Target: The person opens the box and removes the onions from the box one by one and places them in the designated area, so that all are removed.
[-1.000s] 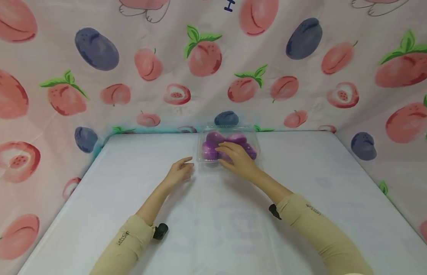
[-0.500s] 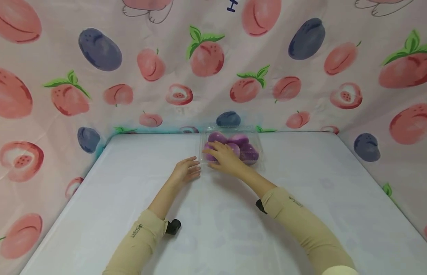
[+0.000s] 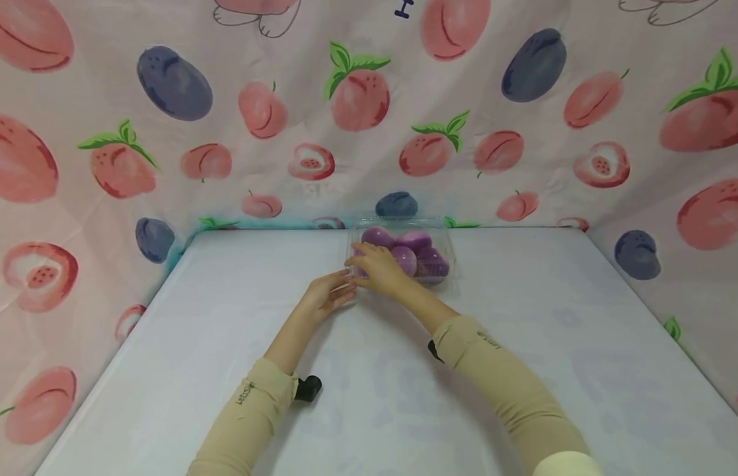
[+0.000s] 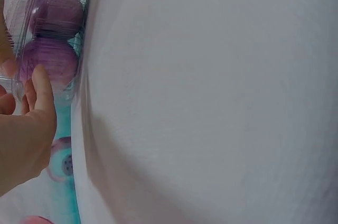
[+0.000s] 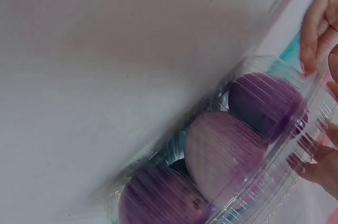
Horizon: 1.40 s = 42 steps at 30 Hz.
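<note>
At the far side of the table stands a clear plastic clamshell box [image 3: 444, 230], its lid down, holding several round purple fruits or vegetables [image 3: 405, 260] of a kind I cannot tell. My right hand [image 3: 380, 270] lies over its front left corner, fingers bent loosely on the lid and covering part of the produce. Beside that corner is my left hand [image 3: 328, 295], its fingers reaching to the box. In the left wrist view, a raised left finger [image 4: 44, 89] is right at the box's end wall. The right wrist view shows right fingertips [image 5: 309, 160] against the ribbed lid.
A white cloth covers the table [image 3: 256, 264]. Behind the box rises a fruit-print backdrop [image 3: 357, 165], close to the table's back edge. Dark wrist cameras [image 3: 309, 389] sit on both sleeves.
My right hand has slid left across the lid to the front left corner. The left hand has come right, up to the box, so both hands are now close together.
</note>
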Motion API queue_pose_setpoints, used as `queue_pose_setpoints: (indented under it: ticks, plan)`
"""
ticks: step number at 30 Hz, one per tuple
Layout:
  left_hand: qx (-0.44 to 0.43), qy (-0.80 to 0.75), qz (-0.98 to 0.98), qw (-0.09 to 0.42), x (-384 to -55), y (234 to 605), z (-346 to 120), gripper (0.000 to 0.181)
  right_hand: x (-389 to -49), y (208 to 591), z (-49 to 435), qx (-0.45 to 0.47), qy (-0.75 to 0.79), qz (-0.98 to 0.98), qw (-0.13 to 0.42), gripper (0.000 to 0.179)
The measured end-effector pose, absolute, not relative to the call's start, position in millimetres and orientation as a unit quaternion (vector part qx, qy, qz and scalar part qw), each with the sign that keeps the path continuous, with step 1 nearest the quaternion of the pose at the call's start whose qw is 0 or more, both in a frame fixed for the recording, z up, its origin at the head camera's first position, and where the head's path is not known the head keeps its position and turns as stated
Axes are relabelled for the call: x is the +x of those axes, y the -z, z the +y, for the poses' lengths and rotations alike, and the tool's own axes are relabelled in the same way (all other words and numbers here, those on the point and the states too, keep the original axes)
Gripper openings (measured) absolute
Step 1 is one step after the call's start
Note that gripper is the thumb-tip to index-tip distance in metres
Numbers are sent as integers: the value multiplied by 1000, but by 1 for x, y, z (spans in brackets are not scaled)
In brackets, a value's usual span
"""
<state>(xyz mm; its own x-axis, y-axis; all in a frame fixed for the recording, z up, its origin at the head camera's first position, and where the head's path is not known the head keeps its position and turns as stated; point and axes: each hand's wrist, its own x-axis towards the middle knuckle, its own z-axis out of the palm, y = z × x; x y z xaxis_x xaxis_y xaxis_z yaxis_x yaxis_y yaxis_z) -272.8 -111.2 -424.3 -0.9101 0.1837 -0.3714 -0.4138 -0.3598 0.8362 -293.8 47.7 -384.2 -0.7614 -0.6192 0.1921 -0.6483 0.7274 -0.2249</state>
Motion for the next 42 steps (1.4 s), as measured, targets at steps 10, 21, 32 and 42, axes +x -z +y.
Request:
queue_pose_setpoints:
  ticks: [10, 21, 32, 42]
  plan:
    - [-97, -838, 505, 179, -276, 427, -110, 44, -294, 389, 43, 324, -130, -935, 66, 31]
    - [-125, -849, 491, 150, -277, 427, -109, 42, -289, 399, 34, 320, -84, -938, 107, 19]
    - [-140, -816, 549, 115, -277, 424, -105, 40, -279, 418, 27, 302, -52, -932, 194, 30]
    - [-187, -798, 566, 82, -281, 414, -96, 37, -279, 420, 27, 281, -39, -932, 223, 25]
